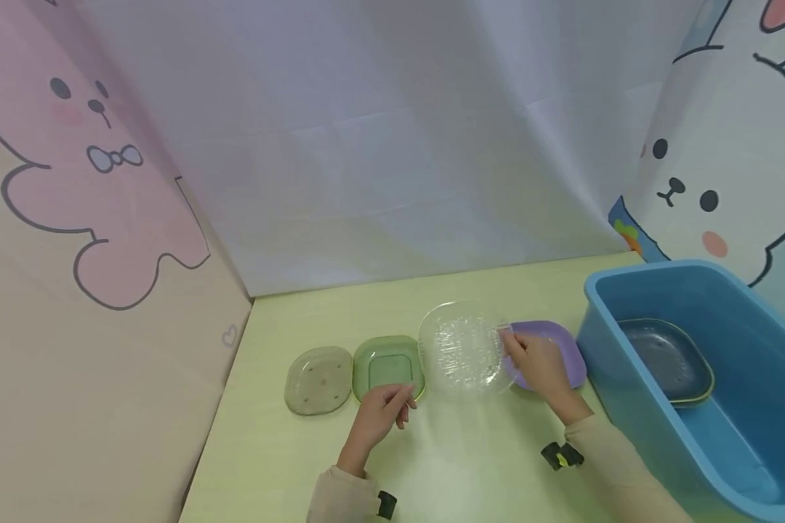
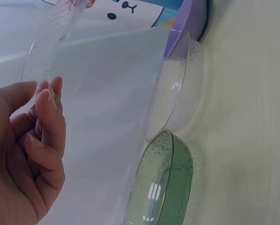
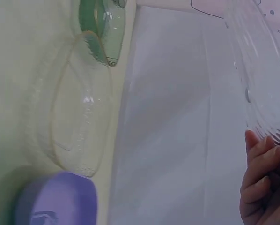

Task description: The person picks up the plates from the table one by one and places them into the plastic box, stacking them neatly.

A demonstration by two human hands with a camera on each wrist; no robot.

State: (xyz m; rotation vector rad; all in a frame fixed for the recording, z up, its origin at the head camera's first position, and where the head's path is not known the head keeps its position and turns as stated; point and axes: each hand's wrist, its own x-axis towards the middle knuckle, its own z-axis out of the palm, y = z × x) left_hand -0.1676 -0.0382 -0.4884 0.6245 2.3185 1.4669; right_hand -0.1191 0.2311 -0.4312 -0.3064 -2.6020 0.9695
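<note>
My right hand (image 1: 538, 363) grips the right edge of a clear textured plate (image 1: 461, 349), raised above the table. The right wrist view shows the fingers (image 3: 261, 164) curled at the lower end of this clear plate (image 3: 259, 70). My left hand (image 1: 382, 414) hovers in front of a green plate (image 1: 387, 356), its fingers loosely bent, fingertips close to the raised plate's left side. Under the raised plate, a second clear plate (image 3: 79, 108) lies on the table between the green plate (image 2: 163, 183) and a purple plate (image 1: 565, 349).
A grayish translucent plate (image 1: 319, 381) lies at the row's left end. On the right stands a blue tub (image 1: 634, 385) with a dark plate (image 1: 663, 359) inside. A white curtain (image 1: 392, 160) hangs behind the pale yellow table (image 1: 268, 465).
</note>
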